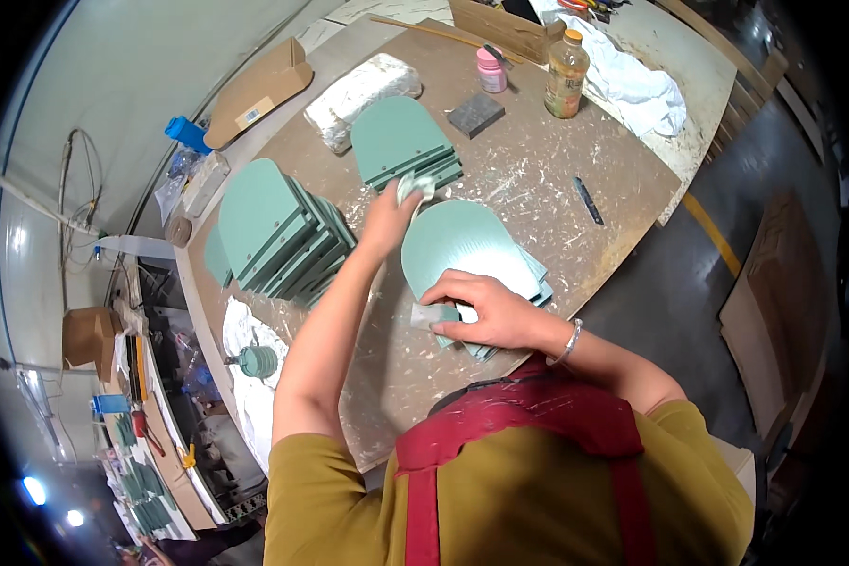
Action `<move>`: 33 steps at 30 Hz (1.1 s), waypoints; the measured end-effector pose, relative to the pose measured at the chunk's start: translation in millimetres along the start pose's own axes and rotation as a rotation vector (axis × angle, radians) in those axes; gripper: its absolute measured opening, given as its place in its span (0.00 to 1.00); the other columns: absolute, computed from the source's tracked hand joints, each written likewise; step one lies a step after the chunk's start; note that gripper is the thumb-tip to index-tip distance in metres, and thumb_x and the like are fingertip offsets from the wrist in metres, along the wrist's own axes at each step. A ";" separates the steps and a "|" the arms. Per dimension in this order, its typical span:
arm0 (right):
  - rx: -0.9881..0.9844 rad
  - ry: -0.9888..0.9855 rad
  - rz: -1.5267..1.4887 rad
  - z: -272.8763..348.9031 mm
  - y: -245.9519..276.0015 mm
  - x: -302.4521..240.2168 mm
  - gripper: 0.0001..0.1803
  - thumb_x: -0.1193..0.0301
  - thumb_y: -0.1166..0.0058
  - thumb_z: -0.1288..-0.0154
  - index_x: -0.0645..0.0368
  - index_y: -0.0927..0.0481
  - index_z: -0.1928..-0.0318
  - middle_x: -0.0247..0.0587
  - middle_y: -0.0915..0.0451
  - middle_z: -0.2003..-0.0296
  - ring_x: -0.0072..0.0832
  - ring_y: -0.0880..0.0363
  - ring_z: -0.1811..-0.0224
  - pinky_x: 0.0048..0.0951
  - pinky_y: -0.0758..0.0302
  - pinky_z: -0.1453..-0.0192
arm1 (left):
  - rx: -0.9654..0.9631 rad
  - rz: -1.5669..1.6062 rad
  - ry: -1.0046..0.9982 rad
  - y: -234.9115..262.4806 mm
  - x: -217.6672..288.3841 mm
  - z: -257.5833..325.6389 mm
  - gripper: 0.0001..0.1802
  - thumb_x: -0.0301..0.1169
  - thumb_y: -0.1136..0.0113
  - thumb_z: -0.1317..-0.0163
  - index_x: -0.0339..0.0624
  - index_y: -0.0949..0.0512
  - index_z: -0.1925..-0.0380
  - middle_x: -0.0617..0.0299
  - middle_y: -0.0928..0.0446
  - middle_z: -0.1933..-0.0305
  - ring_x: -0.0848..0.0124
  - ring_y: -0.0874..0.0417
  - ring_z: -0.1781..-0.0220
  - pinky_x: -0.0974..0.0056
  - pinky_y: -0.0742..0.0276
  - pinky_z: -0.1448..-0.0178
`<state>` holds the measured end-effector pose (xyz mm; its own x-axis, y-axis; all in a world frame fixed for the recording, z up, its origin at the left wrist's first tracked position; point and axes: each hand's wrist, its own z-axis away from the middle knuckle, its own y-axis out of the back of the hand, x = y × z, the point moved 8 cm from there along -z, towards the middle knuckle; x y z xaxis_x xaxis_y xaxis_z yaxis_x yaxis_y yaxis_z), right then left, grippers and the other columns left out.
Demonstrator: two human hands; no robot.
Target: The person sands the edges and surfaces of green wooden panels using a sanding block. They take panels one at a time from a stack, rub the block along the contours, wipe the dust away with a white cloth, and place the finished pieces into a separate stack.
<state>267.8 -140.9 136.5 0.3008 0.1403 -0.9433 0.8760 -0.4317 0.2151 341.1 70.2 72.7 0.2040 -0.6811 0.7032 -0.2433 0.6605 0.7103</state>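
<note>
My left hand [385,219] is closed around a crumpled white cloth [417,187], close to the front edge of a stack of green round-ended panels [398,132]. On the right lies another pile of these panels, its top panel [457,236] shiny under the light. My right hand [491,309] rests at the near edge of that pile, its thumb and fingers closed on a small pale grey flat piece [424,316] whose kind I cannot make out. A taller stack of green panels [264,212] with small dark holes along the edge stands left of my left forearm.
White flakes litter the brown worktable [547,160]. Toward the back are a wrapped white bundle [368,90], a dark grey block [476,114], a pink bottle [491,71] and a drink bottle [566,75]. A dark knife-like tool [588,200] lies right; a green ribbed object [258,361] sits left.
</note>
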 end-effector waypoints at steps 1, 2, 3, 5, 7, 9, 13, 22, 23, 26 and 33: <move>-0.004 -0.019 0.008 0.2 0.9 0.4 0.19 0.70 0.34 0.36 0.61 0.19 0.46 0.42 0.20 0.56 0.34 0.20 0.56 0.32 0.24 0.49 | 0.002 0.103 0.023 -0.1 -12.4 18.3 0.23 0.43 0.40 0.29 0.36 0.24 0.44 0.38 0.18 0.47 0.41 0.18 0.45 0.50 0.24 0.42; 0.014 -0.027 -0.069 1.4 5.3 -0.1 0.20 0.70 0.34 0.36 0.61 0.18 0.45 0.41 0.19 0.55 0.29 0.20 0.53 0.30 0.24 0.46 | 0.067 0.107 0.004 2.7 -21.1 41.7 0.23 0.42 0.41 0.28 0.37 0.24 0.41 0.38 0.17 0.47 0.43 0.17 0.43 0.52 0.23 0.40; 0.055 -0.085 -0.196 4.2 11.5 3.4 0.19 0.71 0.33 0.36 0.61 0.18 0.45 0.38 0.17 0.54 0.25 0.21 0.53 0.30 0.23 0.45 | 0.047 0.118 0.125 1.0 -40.4 68.7 0.23 0.42 0.41 0.28 0.38 0.24 0.41 0.39 0.17 0.47 0.45 0.17 0.43 0.53 0.23 0.40; 0.190 -0.160 -0.425 14.6 32.1 9.2 0.17 0.70 0.36 0.33 0.60 0.18 0.45 0.36 0.17 0.53 0.23 0.21 0.53 0.29 0.23 0.44 | 0.043 0.136 0.177 2.2 -55.9 118.9 0.25 0.43 0.39 0.30 0.39 0.24 0.39 0.42 0.18 0.47 0.47 0.17 0.42 0.53 0.24 0.39; 0.379 -0.091 -0.466 33.3 68.7 5.8 0.16 0.70 0.40 0.29 0.62 0.19 0.44 0.36 0.17 0.53 0.22 0.20 0.53 0.28 0.23 0.45 | -0.028 -0.122 0.167 8.3 -54.6 163.8 0.27 0.42 0.38 0.31 0.38 0.25 0.38 0.46 0.17 0.48 0.49 0.16 0.44 0.53 0.24 0.39; 0.459 -0.107 -0.561 47.4 92.8 12.6 0.20 0.66 0.44 0.27 0.62 0.22 0.41 0.39 0.19 0.46 0.26 0.22 0.44 0.33 0.25 0.38 | 0.151 -0.420 -0.160 33.1 -11.5 189.1 0.26 0.42 0.38 0.31 0.37 0.24 0.40 0.47 0.16 0.51 0.51 0.15 0.47 0.54 0.22 0.41; 0.552 -0.207 -0.589 53.1 113.2 33.4 0.21 0.64 0.42 0.28 0.60 0.23 0.40 0.36 0.20 0.44 0.25 0.23 0.44 0.35 0.27 0.37 | 0.111 0.077 0.175 44.4 15.2 199.0 0.15 0.37 0.41 0.28 0.35 0.19 0.52 0.53 0.16 0.59 0.69 0.17 0.57 0.63 0.21 0.48; 0.395 -0.233 -0.793 39.5 94.4 38.2 0.19 0.68 0.42 0.28 0.63 0.23 0.41 0.38 0.19 0.48 0.25 0.21 0.46 0.31 0.26 0.37 | -0.122 0.652 0.530 -25.1 25.0 202.7 0.17 0.44 0.35 0.29 0.42 0.26 0.64 0.68 0.24 0.74 0.79 0.23 0.72 0.71 0.26 0.67; 0.400 -0.227 -0.830 41.7 99.9 40.0 0.19 0.67 0.43 0.28 0.62 0.23 0.40 0.37 0.19 0.48 0.25 0.21 0.46 0.31 0.26 0.38 | -0.119 0.719 0.570 -25.9 19.7 205.9 0.16 0.44 0.35 0.29 0.43 0.26 0.63 0.68 0.24 0.74 0.79 0.23 0.72 0.72 0.27 0.67; 0.409 -0.243 -0.797 49.7 123.6 48.5 0.20 0.65 0.44 0.28 0.60 0.23 0.40 0.35 0.19 0.47 0.22 0.23 0.47 0.29 0.27 0.42 | -0.045 0.881 0.686 -21.1 10.4 216.1 0.14 0.43 0.36 0.29 0.45 0.25 0.60 0.69 0.21 0.66 0.80 0.22 0.70 0.73 0.26 0.66; 0.428 -0.295 -0.839 62.5 176.8 68.4 0.21 0.64 0.44 0.27 0.59 0.25 0.39 0.36 0.21 0.47 0.25 0.23 0.48 0.31 0.26 0.44 | 0.156 1.085 0.600 24.9 51.0 204.8 0.16 0.38 0.41 0.26 0.41 0.21 0.46 0.69 0.18 0.61 0.84 0.18 0.65 0.78 0.19 0.70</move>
<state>419.7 -263.3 94.2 -0.5127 0.3458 -0.7858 0.5343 -0.5880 -0.6073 151.2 -12.8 119.9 0.2182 0.4697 0.8555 -0.6577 0.7184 -0.2266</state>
